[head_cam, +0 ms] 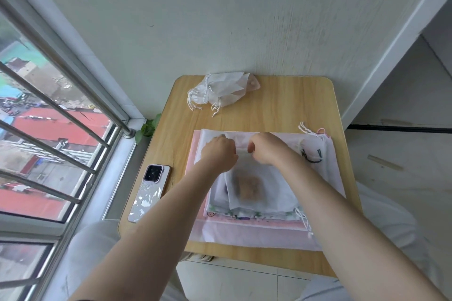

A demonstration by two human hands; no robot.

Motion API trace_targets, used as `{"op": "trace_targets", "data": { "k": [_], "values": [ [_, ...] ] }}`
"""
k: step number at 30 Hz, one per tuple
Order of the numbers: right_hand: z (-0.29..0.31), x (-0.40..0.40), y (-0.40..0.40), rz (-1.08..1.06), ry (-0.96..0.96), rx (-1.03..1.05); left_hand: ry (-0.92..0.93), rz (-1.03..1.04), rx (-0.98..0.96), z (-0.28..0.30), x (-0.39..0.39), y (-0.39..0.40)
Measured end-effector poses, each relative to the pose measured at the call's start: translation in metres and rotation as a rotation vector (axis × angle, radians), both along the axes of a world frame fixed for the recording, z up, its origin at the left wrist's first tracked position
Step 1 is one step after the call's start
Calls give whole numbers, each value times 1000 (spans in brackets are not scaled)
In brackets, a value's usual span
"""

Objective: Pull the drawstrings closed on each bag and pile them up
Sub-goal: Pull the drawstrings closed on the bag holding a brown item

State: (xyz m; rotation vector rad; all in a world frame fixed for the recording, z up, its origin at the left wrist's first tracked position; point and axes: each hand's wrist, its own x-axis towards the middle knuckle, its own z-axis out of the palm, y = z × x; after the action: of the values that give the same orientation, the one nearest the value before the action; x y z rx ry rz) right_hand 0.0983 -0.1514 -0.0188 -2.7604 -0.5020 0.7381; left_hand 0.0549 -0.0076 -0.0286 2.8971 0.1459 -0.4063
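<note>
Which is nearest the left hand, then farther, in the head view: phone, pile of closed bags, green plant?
From the left hand:
1. Phone, on the table's left edge, nearest.
2. Pile of closed bags, at the table's far edge.
3. Green plant, off the table by the window; close to 2.

The pale wood-grain counter looks smooth and matt. The translucent white non-woven cloth bag looks soft, and the silvery phone case gleams glossy.
</note>
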Motion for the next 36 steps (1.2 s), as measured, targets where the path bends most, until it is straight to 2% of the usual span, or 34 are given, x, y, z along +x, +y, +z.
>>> {"op": "trace_targets", "data": {
  "k": [3,7,11,13,16,18,21,22,24,27,30,33,36],
  "values": [
    [1,-2,-8,-15,-30,40,10,12,-15,3,1,1],
    [4,-2,-13,-3,-93,-37,45,125,-104,16,-8,27],
    [16,-2,-6,-10,-150,-81,241,147,-120,20,-25,61],
    [19,-3,1,22,-146,-17,280,112,-135,21,-31,70],
    [18,-9,18,115,-90,196,114,148,-358,27,-36,60],
    [18,-18,32,145,-57,342,44,153,-425,28,-36,47],
    [21,-29,37,62,-80,523,16,304,-568,21,-40,42],
    [20,-29,34,23,-103,513,28,381,-636,18,-43,46],
    [12,-24,25,-2,-120,335,74,449,-709,15,-51,54],
    [4,-23,18,33,15,150,84,478,-865,12,-59,60],
    [-1,-30,24,68,5,197,66,544,-1083,10,-58,58],
    [-5,-34,29,29,45,342,17,773,-1244,6,-51,57],
    [-8,-33,27,-27,105,415,-34,1001,-1661,5,-48,62]
  ]
}}
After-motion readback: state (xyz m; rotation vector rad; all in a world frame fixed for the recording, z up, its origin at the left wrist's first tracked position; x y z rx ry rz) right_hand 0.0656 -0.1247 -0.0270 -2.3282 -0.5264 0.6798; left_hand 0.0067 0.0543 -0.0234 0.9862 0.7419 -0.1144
